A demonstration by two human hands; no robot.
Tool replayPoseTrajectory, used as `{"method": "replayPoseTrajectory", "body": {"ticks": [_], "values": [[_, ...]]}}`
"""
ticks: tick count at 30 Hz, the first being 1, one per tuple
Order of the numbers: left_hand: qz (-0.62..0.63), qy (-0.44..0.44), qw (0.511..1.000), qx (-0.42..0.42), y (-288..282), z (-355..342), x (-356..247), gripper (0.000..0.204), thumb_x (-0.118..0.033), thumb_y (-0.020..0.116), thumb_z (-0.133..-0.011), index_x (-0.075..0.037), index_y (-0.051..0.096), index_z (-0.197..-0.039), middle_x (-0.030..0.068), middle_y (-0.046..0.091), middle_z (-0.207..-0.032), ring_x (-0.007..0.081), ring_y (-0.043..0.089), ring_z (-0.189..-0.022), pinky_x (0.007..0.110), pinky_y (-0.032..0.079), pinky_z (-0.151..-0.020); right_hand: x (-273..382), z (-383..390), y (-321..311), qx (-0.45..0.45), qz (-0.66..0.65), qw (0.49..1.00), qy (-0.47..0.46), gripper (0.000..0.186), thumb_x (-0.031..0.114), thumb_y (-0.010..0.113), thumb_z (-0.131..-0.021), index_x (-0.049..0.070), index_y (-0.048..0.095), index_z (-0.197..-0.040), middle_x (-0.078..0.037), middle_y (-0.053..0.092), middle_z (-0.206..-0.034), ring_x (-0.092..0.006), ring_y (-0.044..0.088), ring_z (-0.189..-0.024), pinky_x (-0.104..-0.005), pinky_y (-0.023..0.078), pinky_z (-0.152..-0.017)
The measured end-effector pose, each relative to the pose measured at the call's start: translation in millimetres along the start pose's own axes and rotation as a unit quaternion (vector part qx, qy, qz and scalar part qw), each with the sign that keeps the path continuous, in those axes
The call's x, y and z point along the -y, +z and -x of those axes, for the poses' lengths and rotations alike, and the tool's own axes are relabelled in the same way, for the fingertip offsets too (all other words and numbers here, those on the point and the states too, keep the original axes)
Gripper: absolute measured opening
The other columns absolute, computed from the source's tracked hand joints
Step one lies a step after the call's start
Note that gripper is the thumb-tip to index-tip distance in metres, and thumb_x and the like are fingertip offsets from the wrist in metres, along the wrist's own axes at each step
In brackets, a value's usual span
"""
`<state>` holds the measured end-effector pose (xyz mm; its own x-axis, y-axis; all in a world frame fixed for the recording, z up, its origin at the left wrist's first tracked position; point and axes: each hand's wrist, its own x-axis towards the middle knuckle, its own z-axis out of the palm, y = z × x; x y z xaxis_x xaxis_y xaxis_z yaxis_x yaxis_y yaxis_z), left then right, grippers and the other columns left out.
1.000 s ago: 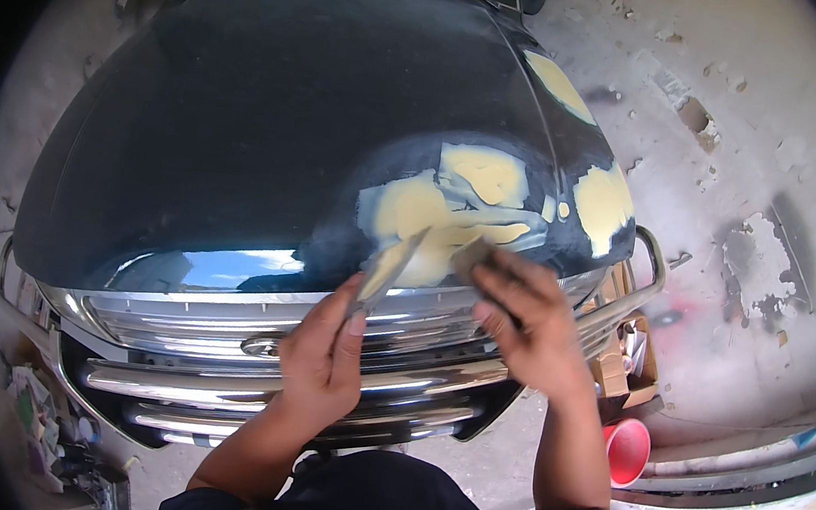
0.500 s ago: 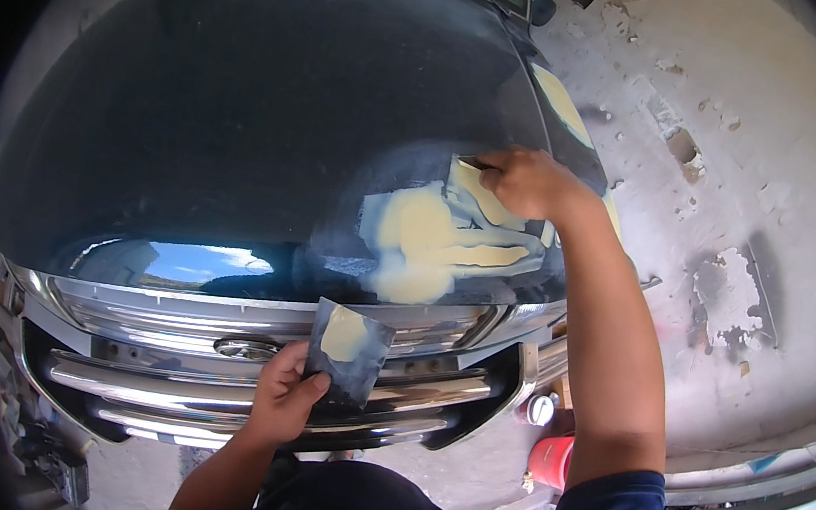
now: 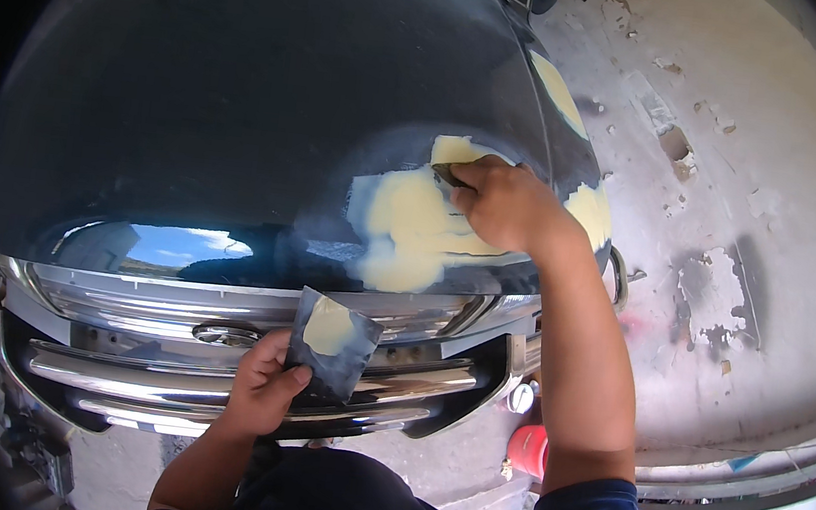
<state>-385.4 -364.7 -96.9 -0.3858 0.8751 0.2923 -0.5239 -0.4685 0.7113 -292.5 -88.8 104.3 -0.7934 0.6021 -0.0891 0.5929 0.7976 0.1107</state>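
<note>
Biggest first: the broad, dark, glossy metal car hood [image 3: 194, 100] fills your view, its front edge running side to side above the chrome grille [image 3: 161, 299]. On its front right area sits the irregular pale-yellow filler patch [image 3: 403, 209]. Visible part runs mainly from the windscreen side down toward the grille, with a branch off to the right; your hand hides some of it.

Next down: the thin, dark, near-square plate [image 3: 342, 373], over the grille and apart from the patch, on the near side of it. It's tilted: top edge faces the hood and slopes down to the right; long axis only slightly longer, roughly front to back. Your left grip [image 3: 264, 385] pinches its lower left, thumb on the upper face. Cream filler dab [image 3: 329, 327] sits on the plate's far half.

Smallest: the dark, flat spreader [image 3: 445, 174], pinched narrow in your right grip [image 3: 509, 206] at the patch's upper part. It lies left of that hand, visible end pointing left; full long axis hidden by fingers. Right hand is nearer the patch.
</note>
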Motion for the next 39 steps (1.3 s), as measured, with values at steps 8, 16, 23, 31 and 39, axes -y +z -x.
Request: {"method": "replayPoseTrajectory", "body": {"ticks": [8, 16, 23, 31, 39], "values": [[0.000, -0.012, 1.000, -0.002, -4.4, 1.4, 1.3, 0.042, 0.006, 0.051, -0.088, 0.005, 0.045, -0.129, 0.0131, 0.061, -0.117, 0.0185, 0.056, -0.110, 0.032, 0.039, -0.098, 19.1, 57.1, 17.0, -0.077, -0.021, 0.997, 0.003, 0.036, 0.026, 0.053, -0.088, 0.010, 0.061, -0.120, -0.012, 0.058, -0.120, -0.0420, 0.055, -0.102, -0.0483, 0.046, -0.088], [-0.019, -0.019, 1.000, -0.009, -5.6, 1.4, 0.7, 0.042, 0.004, 0.052, -0.088, 0.005, 0.045, -0.129, 0.0130, 0.060, -0.119, 0.0184, 0.055, -0.112, 0.031, 0.038, -0.098, 33.2, 96.3, 42.1, -0.149, -0.021, 0.988, 0.018, 0.040, 0.025, 0.058, -0.086, 0.011, 0.058, -0.123, -0.012, 0.054, -0.124, -0.0409, 0.054, -0.101, -0.0507, 0.047, -0.082], [-0.005, -0.020, 1.000, -0.022, -2.2, 1.1, 0.2, 0.043, 0.004, 0.053, -0.086, 0.005, 0.045, -0.129, 0.0123, 0.060, -0.119, 0.0189, 0.055, -0.113, 0.032, 0.038, -0.099, 44.2, 120.5, 71.6, -0.192, -0.032, 0.980, 0.039, 0.043, 0.025, 0.060, -0.085, 0.009, 0.057, -0.125, -0.012, 0.050, -0.128, -0.0363, 0.050, -0.103, -0.0540, 0.047, -0.078], [0.043, 0.006, 0.998, -0.050, 0.8, 2.8, 2.4, 0.043, 0.004, 0.052, -0.086, 0.003, 0.046, -0.129, 0.0121, 0.059, -0.121, 0.0199, 0.054, -0.113, 0.033, 0.038, -0.100, 52.2, 141.0, 103.9, -0.211, -0.028, 0.975, 0.068, 0.045, 0.024, 0.062, -0.083, 0.011, 0.056, -0.126, -0.011, 0.046, -0.133, -0.0359, 0.047, -0.109, -0.0537, 0.045, -0.080], [0.196, -0.065, 0.971, -0.122, 64.9, -9.1, -12.6, 0.041, 0.000, 0.050, -0.089, -0.003, 0.045, -0.130, 0.0099, 0.058, -0.122, 0.0204, 0.055, -0.114, 0.038, 0.041, -0.101, 68.7, 177.3, 72.7, -0.278, -0.338, 0.891, -0.122, 0.047, 0.018, 0.071, -0.079, 0.005, 0.061, -0.123, -0.016, 0.050, -0.130, -0.0364, 0.050, -0.114, -0.0444, 0.043, -0.092]]}}
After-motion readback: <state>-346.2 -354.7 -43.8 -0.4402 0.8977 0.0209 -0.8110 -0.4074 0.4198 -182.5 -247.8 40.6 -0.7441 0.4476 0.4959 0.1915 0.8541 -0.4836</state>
